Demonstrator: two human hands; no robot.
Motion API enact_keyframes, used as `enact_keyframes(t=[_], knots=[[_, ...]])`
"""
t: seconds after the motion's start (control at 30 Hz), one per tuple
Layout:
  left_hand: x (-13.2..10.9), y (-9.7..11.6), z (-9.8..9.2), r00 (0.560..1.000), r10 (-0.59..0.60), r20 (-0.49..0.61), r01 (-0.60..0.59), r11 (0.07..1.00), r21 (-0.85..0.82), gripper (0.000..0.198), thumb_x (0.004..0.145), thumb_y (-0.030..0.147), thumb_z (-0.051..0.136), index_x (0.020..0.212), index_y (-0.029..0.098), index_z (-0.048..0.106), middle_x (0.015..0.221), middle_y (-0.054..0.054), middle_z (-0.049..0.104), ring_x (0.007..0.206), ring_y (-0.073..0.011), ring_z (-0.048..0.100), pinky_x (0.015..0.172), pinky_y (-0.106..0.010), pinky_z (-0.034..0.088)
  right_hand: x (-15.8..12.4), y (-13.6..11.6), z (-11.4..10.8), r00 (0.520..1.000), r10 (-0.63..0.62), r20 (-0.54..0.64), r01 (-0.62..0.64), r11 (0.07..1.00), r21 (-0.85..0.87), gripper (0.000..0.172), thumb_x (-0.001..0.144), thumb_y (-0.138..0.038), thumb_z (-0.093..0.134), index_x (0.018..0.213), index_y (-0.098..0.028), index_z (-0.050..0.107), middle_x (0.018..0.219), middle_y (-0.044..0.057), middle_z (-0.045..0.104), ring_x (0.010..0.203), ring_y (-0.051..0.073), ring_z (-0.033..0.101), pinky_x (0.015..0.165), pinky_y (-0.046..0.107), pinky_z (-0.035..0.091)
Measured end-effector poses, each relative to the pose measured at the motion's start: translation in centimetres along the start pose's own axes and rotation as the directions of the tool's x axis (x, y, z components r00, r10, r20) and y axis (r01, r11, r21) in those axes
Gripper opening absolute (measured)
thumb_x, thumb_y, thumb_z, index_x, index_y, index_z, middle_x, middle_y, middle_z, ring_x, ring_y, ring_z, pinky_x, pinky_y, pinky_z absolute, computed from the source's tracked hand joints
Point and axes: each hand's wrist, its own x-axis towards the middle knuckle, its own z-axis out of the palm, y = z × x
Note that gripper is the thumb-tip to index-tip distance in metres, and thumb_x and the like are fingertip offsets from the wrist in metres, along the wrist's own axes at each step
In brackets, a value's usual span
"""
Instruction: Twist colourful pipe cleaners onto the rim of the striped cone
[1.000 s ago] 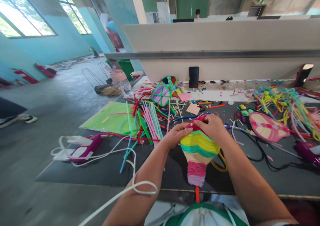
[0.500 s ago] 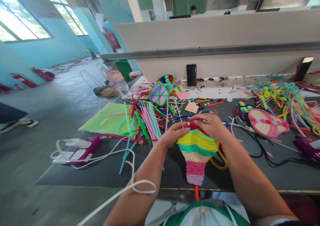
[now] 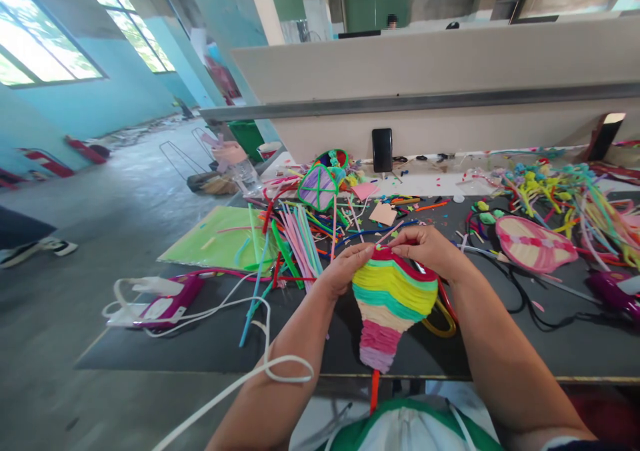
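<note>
A bulb-shaped craft piece (image 3: 393, 298) wrapped in fuzzy stripes of red, yellow, teal, beige, pink and lilac is held upright over the table's front edge. From its narrow lower end an orange stem (image 3: 375, 391) sticks out. My left hand (image 3: 347, 268) grips its upper left edge, thumb on the front. At the top, my right hand (image 3: 425, 248) pinches a thin pink strip (image 3: 391, 233) between thumb and fingers. The strip's near end meets the red top edge by my left fingertips. Yellow-handled scissors (image 3: 443, 328) lie partly hidden behind the piece.
Pink and blue pipe cleaners (image 3: 300, 238) lie left of centre, beside a green sheet (image 3: 215, 238). A purple device (image 3: 175, 298) with white cables sits at left. On the right are a pink leaf-shaped piece (image 3: 535, 243) and tangled colourful stems (image 3: 545, 191). A phone (image 3: 383, 150) leans against the partition.
The craft piece's lower end has swung left. My right hand has lifted slightly off the top edge and shifted right, uncovering more of the red band.
</note>
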Motion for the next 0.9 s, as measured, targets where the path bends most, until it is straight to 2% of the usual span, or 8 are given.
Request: enact_keyframes(t=[0.17, 0.23, 0.37, 0.47, 0.63, 0.73, 0.9], knots=[[0.2, -0.1, 0.3, 0.994, 0.035, -0.099, -0.034, 0.999, 0.009, 0.052, 0.069, 0.056, 0.069, 0.097, 0.012, 0.069, 0.081, -0.008, 0.073, 0.076, -0.0223, 0.069, 0.07, -0.032, 0.052, 0.1, 0.5, 0.6, 0.996, -0.028, -0.08, 0.023, 0.997, -0.071, 0.019, 0.073, -0.031, 0.065, 0.084, -0.016, 0.072, 0.07, 0.003, 0.07, 0.059, 0.012, 0.059, 0.054, 0.022, 0.043], [0.1, 0.0, 0.1, 0.998, 0.027, -0.057, -0.026, 0.999, 0.019, 0.049, 0.068, 0.052, 0.071, 0.098, 0.013, 0.069, 0.081, -0.007, 0.073, 0.075, -0.0213, 0.069, 0.07, -0.03, 0.052, 0.2, 0.6, 0.8, 0.992, -0.046, -0.115, 0.034, 0.994, -0.102, 0.019, 0.073, -0.03, 0.065, 0.083, -0.016, 0.072, 0.068, 0.002, 0.069, 0.058, 0.012, 0.057, 0.053, 0.021, 0.041], [-0.1, 0.3, -0.1, 0.997, 0.006, 0.083, -0.01, 0.999, 0.04, 0.037, 0.067, 0.033, 0.077, 0.098, 0.013, 0.069, 0.079, -0.006, 0.073, 0.068, -0.0167, 0.068, 0.067, -0.027, 0.051, 0.3, 0.8, 1.0, 0.987, -0.068, -0.147, 0.048, 0.99, -0.135, 0.016, 0.073, -0.028, 0.064, 0.082, -0.017, 0.072, 0.071, 0.002, 0.07, 0.061, 0.013, 0.059, 0.055, 0.022, 0.042], [0.0, 0.4, 0.0, 0.997, 0.031, 0.072, -0.033, 0.999, 0.039, 0.031, 0.069, 0.03, 0.076, 0.092, 0.012, 0.07, 0.073, -0.006, 0.072, 0.062, -0.0141, 0.066, 0.062, -0.023, 0.05, 0.4, 0.8, 1.1, 0.988, -0.073, -0.135, 0.054, 0.989, -0.14, 0.015, 0.073, -0.026, 0.064, 0.081, -0.017, 0.072, 0.071, 0.002, 0.07, 0.063, 0.013, 0.059, 0.057, 0.023, 0.043], [0.1, 0.1, 0.2, 0.998, 0.031, 0.053, -0.034, 0.998, 0.054, 0.031, 0.068, 0.03, 0.076, 0.092, 0.012, 0.069, 0.072, -0.005, 0.071, 0.059, -0.0129, 0.064, 0.059, -0.022, 0.049, 0.3, 0.5, 0.9, 0.993, -0.06, -0.098, 0.048, 0.992, -0.119, 0.014, 0.073, -0.026, 0.062, 0.079, -0.016, 0.071, 0.071, 0.002, 0.069, 0.063, 0.013, 0.059, 0.059, 0.023, 0.044], [0.0, 0.2, 0.1, 0.998, 0.037, 0.051, -0.04, 0.997, 0.067, 0.033, 0.067, 0.031, 0.077, 0.093, 0.013, 0.069, 0.073, -0.005, 0.071, 0.061, -0.0136, 0.065, 0.06, -0.023, 0.049, 0.1, 0.1, 0.7, 0.996, -0.058, -0.067, 0.05, 0.992, -0.12, 0.019, 0.077, -0.028, 0.06, 0.088, -0.017, 0.07, 0.077, 0.003, 0.07, 0.066, 0.014, 0.06, 0.062, 0.025, 0.046], [-0.2, 0.5, 0.1, 0.995, -0.001, 0.099, -0.007, 0.997, 0.078, 0.038, 0.068, 0.035, 0.076, 0.097, 0.013, 0.069, 0.077, -0.006, 0.072, 0.065, -0.0162, 0.066, 0.066, -0.027, 0.051, -0.1, -0.3, 0.4, 0.986, -0.153, -0.063, 0.145, 0.982, -0.119, 0.029, 0.086, -0.032, 0.05, 0.108, -0.02, 0.065, 0.099, 0.005, 0.07, 0.085, 0.017, 0.063, 0.075, 0.029, 0.048]])
